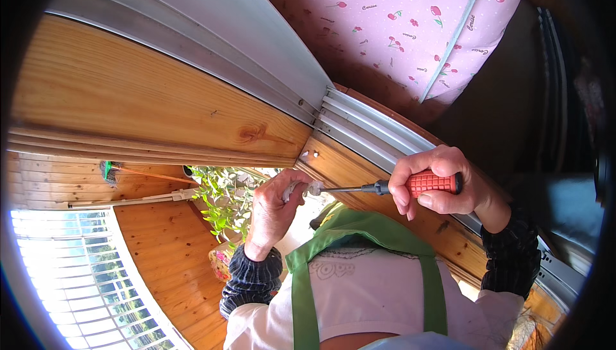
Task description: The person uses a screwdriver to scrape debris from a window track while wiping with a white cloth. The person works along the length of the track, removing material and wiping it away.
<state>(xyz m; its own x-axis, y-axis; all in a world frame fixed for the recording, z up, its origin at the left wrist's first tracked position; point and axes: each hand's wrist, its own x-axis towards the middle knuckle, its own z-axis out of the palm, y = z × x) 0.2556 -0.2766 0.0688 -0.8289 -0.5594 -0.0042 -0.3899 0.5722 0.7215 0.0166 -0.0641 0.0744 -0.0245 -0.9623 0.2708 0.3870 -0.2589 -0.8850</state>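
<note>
My right hand [447,181] is wrapped around the red ribbed handle [430,184] of a screwdriver, held level across my front. Its metal shaft [344,189] points left to my left hand [276,205]. There, fingers and thumb pinch a crumpled white tissue or cloth [315,187] around the shaft's end, so the tip is hidden. Both hands are in front of my green apron [346,225], beside a wooden window sill [361,177]. On the sill's corner sit two small white bits [315,154], too small to identify.
Aluminium sliding tracks [356,124] meet a tall metal frame [192,27] at the corner. Pink cherry-print fabric [409,27] hangs beyond. Leafy plants [221,201], a broom with a green head [108,169] and a barred window [86,273] are at the left.
</note>
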